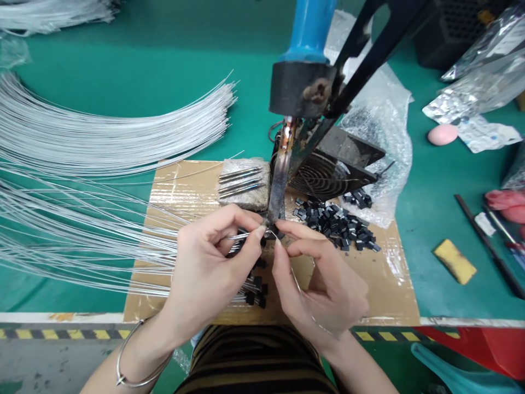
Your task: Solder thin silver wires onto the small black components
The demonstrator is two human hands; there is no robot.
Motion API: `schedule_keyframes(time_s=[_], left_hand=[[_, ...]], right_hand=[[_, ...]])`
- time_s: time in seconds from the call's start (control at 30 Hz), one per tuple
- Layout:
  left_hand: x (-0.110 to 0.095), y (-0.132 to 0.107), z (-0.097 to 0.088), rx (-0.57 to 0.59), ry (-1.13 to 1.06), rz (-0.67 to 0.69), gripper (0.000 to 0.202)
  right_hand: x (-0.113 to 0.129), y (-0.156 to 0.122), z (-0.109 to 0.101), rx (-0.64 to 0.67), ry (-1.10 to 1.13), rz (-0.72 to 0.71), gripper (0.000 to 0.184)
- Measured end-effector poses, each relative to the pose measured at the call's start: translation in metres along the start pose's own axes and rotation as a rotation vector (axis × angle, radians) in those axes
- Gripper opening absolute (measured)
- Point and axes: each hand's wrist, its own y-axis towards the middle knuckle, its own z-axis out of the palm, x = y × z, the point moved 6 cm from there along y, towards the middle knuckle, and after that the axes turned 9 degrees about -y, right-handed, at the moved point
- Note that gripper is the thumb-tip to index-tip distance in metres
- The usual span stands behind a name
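My left hand (pixel 211 262) pinches a thin white wire (pixel 241 236) and a small black part at the tip of the mounted soldering iron (pixel 279 180). Several finished wires with black parts (pixel 255 290) hang under this hand. My right hand (pixel 324 282) pinches a fine strand of solder wire (pixel 297 282) and holds its end against the iron's tip. Both hands meet over the taped cardboard pad (pixel 381 284).
A pile of small black components (pixel 338 224) lies right of the iron. A big sheaf of white wires (pixel 82 164) fans across the left. A sponge block with metal pins (pixel 244 183), a small fan (pixel 328 172), plastic bags (pixel 385 115), a yellow sponge (pixel 454 261).
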Motion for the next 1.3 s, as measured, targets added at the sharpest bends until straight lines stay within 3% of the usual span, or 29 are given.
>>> schedule_keyframes(time_s=[1.3], left_hand=[[-0.0007, 0.0014, 0.0023, 0.015, 0.023, 0.011, 0.011]], right_hand=[[-0.0003, 0.0002, 0.0006, -0.007, -0.049, -0.03, 0.023]])
